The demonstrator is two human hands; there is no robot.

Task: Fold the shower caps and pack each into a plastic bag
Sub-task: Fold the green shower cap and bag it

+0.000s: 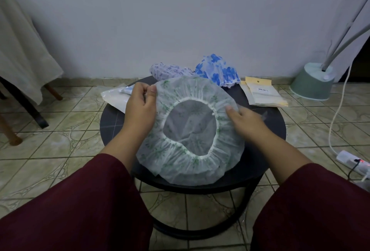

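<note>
Maroon sleeves [76, 206] frame the near edge of the view; beyond them stands the round black desk [114, 122], and spread over its middle, elastic opening upward, lies the green-print shower cap [180, 162]; the left hand [140, 108] pinches its far-left rim between thumb and fingers, while the right hand [246, 118] grips the right rim, so both are closed on the cap; to fold it well, I judge the rim should be drawn taut and flat first, then one half laid squarely over the other, edges matched, air pressed out; behind wait a blue-flowered cap [218, 70], a purple-print cap [170, 71], and plastic bags [262, 94] at the right.
</note>
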